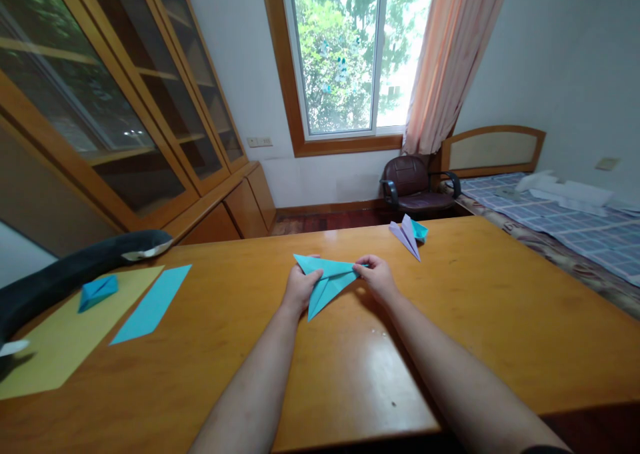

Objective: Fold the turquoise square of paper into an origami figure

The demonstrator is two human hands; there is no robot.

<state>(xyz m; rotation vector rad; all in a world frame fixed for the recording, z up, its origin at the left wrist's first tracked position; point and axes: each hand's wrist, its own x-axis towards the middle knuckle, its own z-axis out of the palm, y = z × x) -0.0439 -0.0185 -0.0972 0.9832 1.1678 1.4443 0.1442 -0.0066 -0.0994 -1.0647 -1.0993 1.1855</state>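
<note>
Between my two hands is a turquoise sheet of folded paper, creased into pointed, triangular flaps and held over the wooden table. My left hand grips its left side, the thumb lying on top and the other fingers mostly hidden behind the paper. At the paper's right corner, my right hand pinches the edge between thumb and fingers. A purple paper plane lies beyond my right hand, touching or overlapping a small turquoise folded paper piece.
On the left of the table lie a yellow sheet, a blue folded paper piece on it, and a turquoise paper strip. A dark curved object borders them. Beyond the table stand a chair and a bed.
</note>
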